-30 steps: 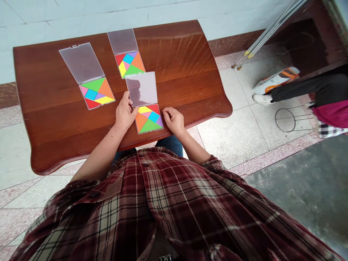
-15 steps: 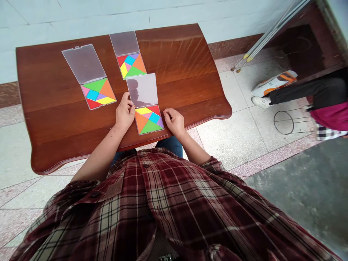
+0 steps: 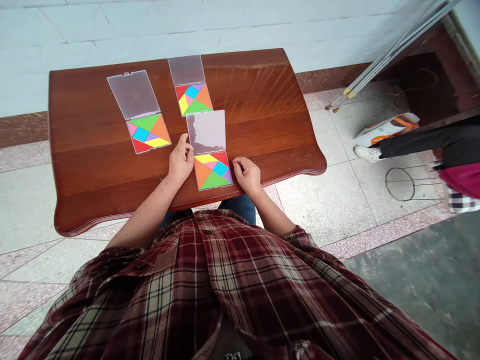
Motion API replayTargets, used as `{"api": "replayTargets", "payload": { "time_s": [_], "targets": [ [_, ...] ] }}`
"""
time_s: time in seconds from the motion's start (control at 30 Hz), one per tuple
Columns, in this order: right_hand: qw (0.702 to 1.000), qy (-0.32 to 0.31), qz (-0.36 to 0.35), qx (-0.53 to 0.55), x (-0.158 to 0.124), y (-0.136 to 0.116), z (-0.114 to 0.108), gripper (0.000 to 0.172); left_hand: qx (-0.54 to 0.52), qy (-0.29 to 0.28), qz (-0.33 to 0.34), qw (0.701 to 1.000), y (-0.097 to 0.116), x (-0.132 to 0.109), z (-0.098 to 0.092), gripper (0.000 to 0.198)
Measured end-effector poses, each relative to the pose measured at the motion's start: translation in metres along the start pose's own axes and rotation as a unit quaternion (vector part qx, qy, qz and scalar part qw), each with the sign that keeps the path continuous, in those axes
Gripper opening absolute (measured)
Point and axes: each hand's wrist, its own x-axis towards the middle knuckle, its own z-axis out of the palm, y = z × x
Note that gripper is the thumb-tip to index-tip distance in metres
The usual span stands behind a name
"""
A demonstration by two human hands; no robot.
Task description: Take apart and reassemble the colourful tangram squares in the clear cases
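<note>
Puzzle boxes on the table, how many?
3: near box, between left hand and right hand; far box, just beyond the near box; left box, left of both. None appears hidden.

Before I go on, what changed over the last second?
The left hand has drawn its thumb leftward off the corner of the near tangram set; whether it touches the edge is unclear. The view shifted, putting the table further right in the picture. The right hand, the far set and the left set stayed put.

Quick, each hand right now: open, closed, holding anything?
Left hand: partly curled at the nearest tangram case; grip can't be told.
Right hand: loosely closed beside it, nothing visibly held.
</note>
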Motion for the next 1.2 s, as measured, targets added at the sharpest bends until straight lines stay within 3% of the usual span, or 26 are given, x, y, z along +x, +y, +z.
{"api": "replayTargets", "payload": {
  "time_s": [0.2, 0.37, 0.47, 0.6, 1.0, 1.2],
  "targets": [
    [0.999, -0.041, -0.013, 0.034, -0.017, -0.012, -0.007, 0.019, 0.008, -0.01, -0.005, 1.0, 0.0, -0.001, 0.0, 0.055],
    [0.989, -0.095, -0.097, 0.064, -0.048, -0.016, -0.012, 0.03, 0.033, -0.024, 0.003, 0.999, 0.002, -0.001, -0.001, 0.053],
    [0.989, -0.094, -0.107, 0.042, -0.057, -0.011, -0.012, 0.027, 0.04, -0.032, 0.007, 0.999, 0.002, -0.001, -0.002, 0.052],
    [0.991, -0.079, -0.098, 0.043, -0.058, -0.007, -0.009, 0.019, 0.031, -0.036, 0.015, 0.999, 0.002, 0.0, -0.003, 0.048],
    [0.994, -0.074, -0.068, 0.04, -0.056, -0.008, -0.004, 0.021, 0.016, -0.031, 0.054, 0.998, -0.004, 0.001, -0.002, 0.044],
    [0.995, -0.062, -0.069, 0.049, -0.056, -0.008, -0.005, 0.022, 0.024, -0.031, 0.045, 0.998, -0.001, -0.031, -0.008, 0.05]
  ]
}}
